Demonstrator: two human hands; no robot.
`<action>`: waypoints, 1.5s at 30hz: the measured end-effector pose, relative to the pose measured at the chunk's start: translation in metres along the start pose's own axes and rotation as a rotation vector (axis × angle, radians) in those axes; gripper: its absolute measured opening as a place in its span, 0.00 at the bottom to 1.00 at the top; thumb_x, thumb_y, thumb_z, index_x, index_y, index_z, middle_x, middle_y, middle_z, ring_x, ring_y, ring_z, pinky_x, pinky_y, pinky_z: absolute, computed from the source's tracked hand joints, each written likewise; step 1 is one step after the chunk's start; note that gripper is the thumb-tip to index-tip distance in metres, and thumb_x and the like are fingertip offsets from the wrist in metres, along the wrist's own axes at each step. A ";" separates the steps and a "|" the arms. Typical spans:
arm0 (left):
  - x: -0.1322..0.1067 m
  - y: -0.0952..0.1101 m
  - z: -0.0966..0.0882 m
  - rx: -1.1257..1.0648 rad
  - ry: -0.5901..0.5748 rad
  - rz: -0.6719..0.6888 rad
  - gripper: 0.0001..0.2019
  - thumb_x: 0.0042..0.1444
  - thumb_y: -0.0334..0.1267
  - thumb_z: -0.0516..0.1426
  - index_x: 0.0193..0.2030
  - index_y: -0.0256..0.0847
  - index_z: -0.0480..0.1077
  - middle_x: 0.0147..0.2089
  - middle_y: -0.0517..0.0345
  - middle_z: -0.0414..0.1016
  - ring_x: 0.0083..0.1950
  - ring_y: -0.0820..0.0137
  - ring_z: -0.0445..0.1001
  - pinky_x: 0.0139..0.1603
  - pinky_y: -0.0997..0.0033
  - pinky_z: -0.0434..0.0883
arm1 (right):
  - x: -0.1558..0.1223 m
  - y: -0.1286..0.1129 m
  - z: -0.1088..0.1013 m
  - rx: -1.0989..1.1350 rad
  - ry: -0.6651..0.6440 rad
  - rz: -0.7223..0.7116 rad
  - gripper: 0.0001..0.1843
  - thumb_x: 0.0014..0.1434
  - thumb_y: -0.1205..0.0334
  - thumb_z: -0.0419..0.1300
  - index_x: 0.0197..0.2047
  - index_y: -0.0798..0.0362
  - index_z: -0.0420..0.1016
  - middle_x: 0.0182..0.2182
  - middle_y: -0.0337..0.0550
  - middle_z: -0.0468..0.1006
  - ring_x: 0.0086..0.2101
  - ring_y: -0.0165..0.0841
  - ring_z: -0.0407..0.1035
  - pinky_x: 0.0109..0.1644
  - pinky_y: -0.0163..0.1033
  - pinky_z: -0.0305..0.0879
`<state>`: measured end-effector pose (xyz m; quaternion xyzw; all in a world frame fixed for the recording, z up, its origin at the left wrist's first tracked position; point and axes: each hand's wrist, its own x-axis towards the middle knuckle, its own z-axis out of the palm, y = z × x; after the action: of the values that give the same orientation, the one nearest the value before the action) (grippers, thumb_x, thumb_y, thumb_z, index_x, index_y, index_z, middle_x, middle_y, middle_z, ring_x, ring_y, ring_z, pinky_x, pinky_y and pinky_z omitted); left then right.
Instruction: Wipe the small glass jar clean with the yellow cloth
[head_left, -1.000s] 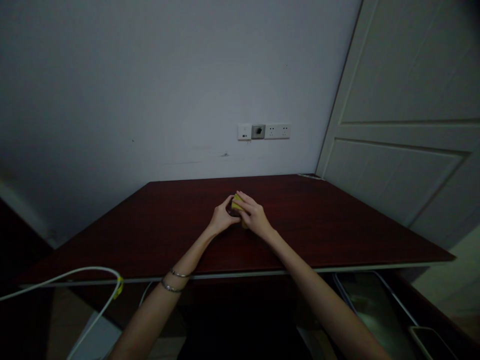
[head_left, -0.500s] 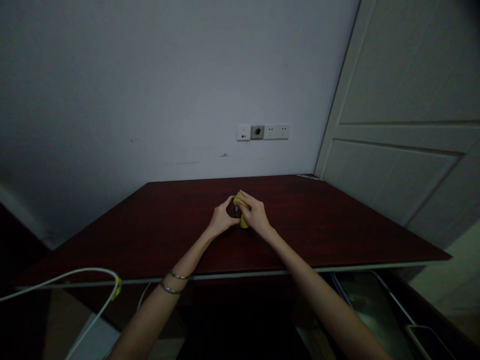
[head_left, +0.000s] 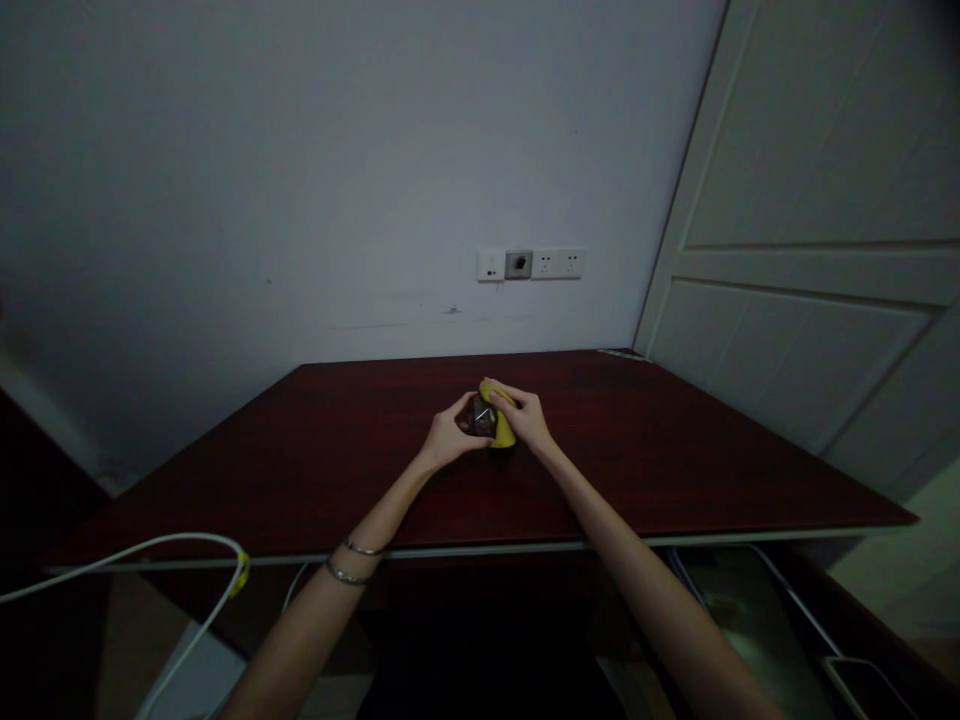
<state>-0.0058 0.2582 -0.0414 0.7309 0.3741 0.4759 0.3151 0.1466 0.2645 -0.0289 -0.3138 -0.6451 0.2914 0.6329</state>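
My left hand (head_left: 448, 437) is curved round a small, dark brown, rounded object (head_left: 481, 418), fingertips at its top and thumb along its near side. A bright glint shows on its shiny, see-through-looking surface; the dim light hides its exact kind. In my right hand (head_left: 528, 415) is a yellow cloth (head_left: 503, 432), pressed against the right side of the dark object. The cloth's lower end hangs down close to the tabletop. Both hands are just above the middle of the dark red wooden table (head_left: 360, 450).
A white cable (head_left: 180, 537) with a yellow tag loops over the table's front left edge. Wall sockets (head_left: 559, 264) sit behind the table, and a panelled door (head_left: 795, 300) stands at the right. Below the right front edge lies a phone-like object (head_left: 862, 685).
My right hand and the yellow cloth have shifted slightly right, uncovering more of the dark object. The whole view has also slid a little to the right.
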 end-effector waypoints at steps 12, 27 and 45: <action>0.002 -0.005 0.002 -0.366 -0.079 -0.098 0.40 0.29 0.33 0.68 0.54 0.34 0.63 0.52 0.46 0.71 0.47 0.62 0.73 0.49 0.62 0.71 | -0.001 -0.002 -0.001 0.035 0.026 0.004 0.16 0.51 0.56 0.60 0.41 0.53 0.78 0.46 0.45 0.76 0.48 0.41 0.69 0.55 0.46 0.62; 0.005 -0.002 0.003 -0.396 -0.025 -0.163 0.33 0.29 0.32 0.68 0.47 0.30 0.67 0.44 0.47 0.75 0.40 0.67 0.75 0.45 0.66 0.70 | -0.024 -0.010 -0.001 -0.179 -0.055 -0.245 0.15 0.54 0.65 0.56 0.44 0.48 0.76 0.53 0.42 0.70 0.53 0.37 0.65 0.58 0.44 0.59; 0.003 -0.003 0.004 -0.283 -0.011 -0.136 0.31 0.29 0.33 0.68 0.46 0.30 0.68 0.43 0.47 0.75 0.40 0.66 0.74 0.44 0.67 0.71 | -0.018 -0.005 0.001 -0.248 0.028 -0.205 0.14 0.54 0.65 0.56 0.42 0.48 0.77 0.49 0.43 0.73 0.50 0.37 0.68 0.56 0.44 0.63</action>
<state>-0.0021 0.2617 -0.0438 0.6548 0.3505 0.4972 0.4485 0.1458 0.2469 -0.0363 -0.3262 -0.6959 0.1389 0.6246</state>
